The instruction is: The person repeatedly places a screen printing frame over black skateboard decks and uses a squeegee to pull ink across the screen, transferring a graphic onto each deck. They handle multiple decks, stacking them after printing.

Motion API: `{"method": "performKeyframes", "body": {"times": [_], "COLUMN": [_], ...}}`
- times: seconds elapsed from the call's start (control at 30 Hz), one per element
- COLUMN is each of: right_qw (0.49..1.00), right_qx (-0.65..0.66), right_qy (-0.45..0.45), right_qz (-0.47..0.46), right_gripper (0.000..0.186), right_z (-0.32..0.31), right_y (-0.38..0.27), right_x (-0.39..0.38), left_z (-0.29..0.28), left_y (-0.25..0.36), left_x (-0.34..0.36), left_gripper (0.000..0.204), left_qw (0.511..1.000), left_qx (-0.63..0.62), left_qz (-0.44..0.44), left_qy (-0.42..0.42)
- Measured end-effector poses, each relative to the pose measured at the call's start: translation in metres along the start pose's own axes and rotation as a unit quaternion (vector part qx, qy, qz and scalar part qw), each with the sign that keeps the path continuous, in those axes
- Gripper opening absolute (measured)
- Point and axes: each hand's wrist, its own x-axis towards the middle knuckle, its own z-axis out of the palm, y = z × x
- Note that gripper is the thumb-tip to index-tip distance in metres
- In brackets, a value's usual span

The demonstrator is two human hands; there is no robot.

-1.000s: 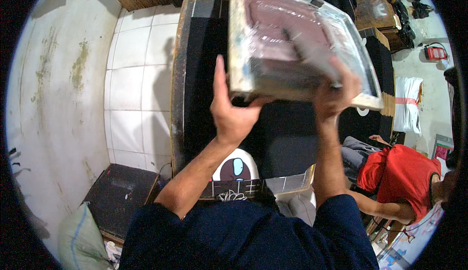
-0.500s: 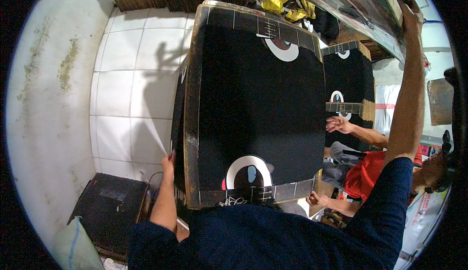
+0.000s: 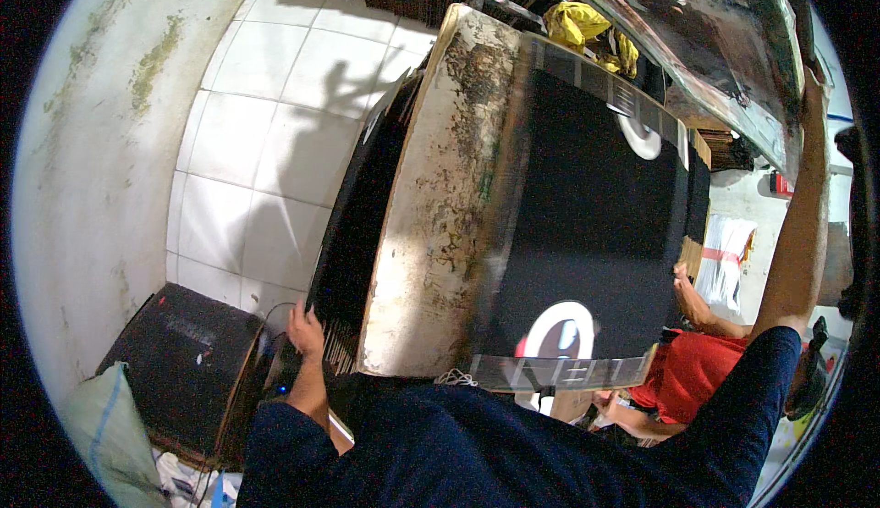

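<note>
While the right hand [image 3: 812, 95] reaches up at two o'clock and clasps the edge of a large ink-stained printing screen in a pale frame [image 3: 706, 40], its grip closed round that frame, the screen hangs tilted above the far right corner of the bench. The left hand [image 3: 305, 326] sits low at eight o'clock, fingers loosely curled on the near left edge of a stack of black sheets [image 3: 357, 224] that lies along the left side of the worn, paint-flecked wooden bench [image 3: 440, 205]; whether it pinches a sheet I cannot tell. On the bench lies a black printed sheet with a white round mark [image 3: 587, 224], its near edge at six o'clock. Left of the stack, white floor tiles [image 3: 266, 132] give open room from nine to eleven o'clock. A black box [image 3: 179, 361] stands at seven o'clock. At four o'clock a person in a red shirt [image 3: 697, 370] sits close to the bench's right edge.
</note>
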Motion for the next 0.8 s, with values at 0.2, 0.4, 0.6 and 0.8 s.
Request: {"method": "performKeyframes", "body": {"times": [0.2, 0.4, 0.6, 0.8], "right_qw": [1.0, 0.997, 0.988, 0.981], "right_qx": [-0.012, -0.037, -0.065, -0.092], "right_qy": [-0.006, 0.054, 0.125, 0.145], "right_qz": [0.018, 0.033, 0.066, 0.094], "right_gripper": [0.049, 0.047, 0.045, 0.042], "right_z": [0.015, 0.064, 0.09, 0.086], "right_y": [-0.006, -0.064, -0.135, -0.2], "right_x": [-0.009, -0.041, -0.089, -0.172], "left_z": [-0.064, -0.166, -0.249, -0.353], "left_y": [-0.013, 0.084, 0.229, 0.313], "left_x": [0.023, 0.074, 0.093, 0.015], "left_gripper": [0.026, 0.03, 0.023, 0.018], "left_qw": [0.991, 0.99, 0.917, 0.897], "left_qx": [0.086, -0.096, -0.243, -0.288], "left_qz": [0.018, 0.054, 0.146, 0.141], "left_qy": [-0.098, -0.091, 0.281, 0.305]}}
